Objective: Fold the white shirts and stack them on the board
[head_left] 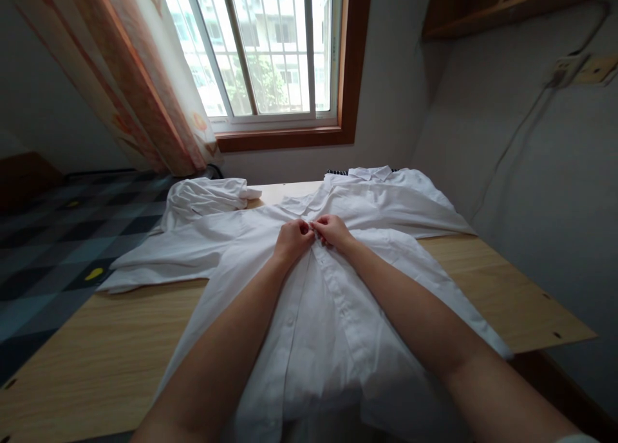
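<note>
A white button-up shirt (pixel 261 282) lies spread on a wooden board, collar toward the window and sleeves out to the sides. Its front hangs open below the chest, with buttons showing along the left placket. My left hand (pixel 293 237) pinches the placket a little below the collar. Right beside it, my right hand (pixel 332 230) grips the other placket edge, fingertips almost touching the left ones. Whether a button sits between the fingers is too small to make out.
Behind the right sleeve lies another white collared shirt (pixel 371 174). A crumpled white garment (pixel 205 198) rests at the back left. The board (pixel 502 282) borders a checked bedspread (pixel 43 256) on the left and a wall on the right. A curtain (pixel 140 76) hangs by the window.
</note>
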Available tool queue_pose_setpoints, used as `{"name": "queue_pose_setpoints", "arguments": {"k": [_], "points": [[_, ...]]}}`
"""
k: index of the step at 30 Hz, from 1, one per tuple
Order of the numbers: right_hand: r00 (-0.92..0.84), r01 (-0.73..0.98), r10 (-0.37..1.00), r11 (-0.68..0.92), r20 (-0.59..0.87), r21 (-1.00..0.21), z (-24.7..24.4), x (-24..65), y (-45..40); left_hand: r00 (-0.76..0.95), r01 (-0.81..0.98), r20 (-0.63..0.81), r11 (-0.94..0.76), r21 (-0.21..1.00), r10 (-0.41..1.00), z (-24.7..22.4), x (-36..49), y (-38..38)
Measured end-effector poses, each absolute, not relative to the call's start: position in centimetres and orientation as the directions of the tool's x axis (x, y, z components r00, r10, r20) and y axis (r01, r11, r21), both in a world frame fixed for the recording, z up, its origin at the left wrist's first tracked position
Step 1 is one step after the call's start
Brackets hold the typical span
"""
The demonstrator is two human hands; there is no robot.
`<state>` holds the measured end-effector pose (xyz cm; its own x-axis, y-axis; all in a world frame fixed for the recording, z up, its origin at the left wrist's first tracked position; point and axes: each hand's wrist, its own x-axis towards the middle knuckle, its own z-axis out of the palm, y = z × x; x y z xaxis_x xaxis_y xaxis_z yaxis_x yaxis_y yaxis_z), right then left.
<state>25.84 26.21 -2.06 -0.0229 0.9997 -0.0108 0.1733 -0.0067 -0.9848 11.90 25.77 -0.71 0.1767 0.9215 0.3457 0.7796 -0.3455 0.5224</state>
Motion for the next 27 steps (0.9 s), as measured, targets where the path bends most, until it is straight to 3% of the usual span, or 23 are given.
{"name": "queue_pose_setpoints", "arguments": {"k": [6,12,21,27], "points": [[-0.116,0.103,0.992,-0.029,-0.041,-0.994,-1.5,26.1,25.9,0.175,0.784,0.356,-0.349,0.514,0.918,-0.8,11.9,25.8],[-0.192,0.257,0.978,-0.034,-0.086,-0.966,-1.5,26.2,26.1,0.196,0.761,0.345,-0.364,0.537,0.918,-1.1,11.5,26.1],[-0.192,0.315,0.981,0.026,-0.037,-0.949,-2.0,26.1,26.4,0.293,0.500,0.242,-0.364,0.786,0.925,-1.3,9.9,27.4],[-0.173,0.286,0.985,0.044,-0.006,-0.957,-2.2,26.0,26.4,0.268,0.475,0.194,-0.304,0.825,0.944,-1.7,10.2,27.4]]}}
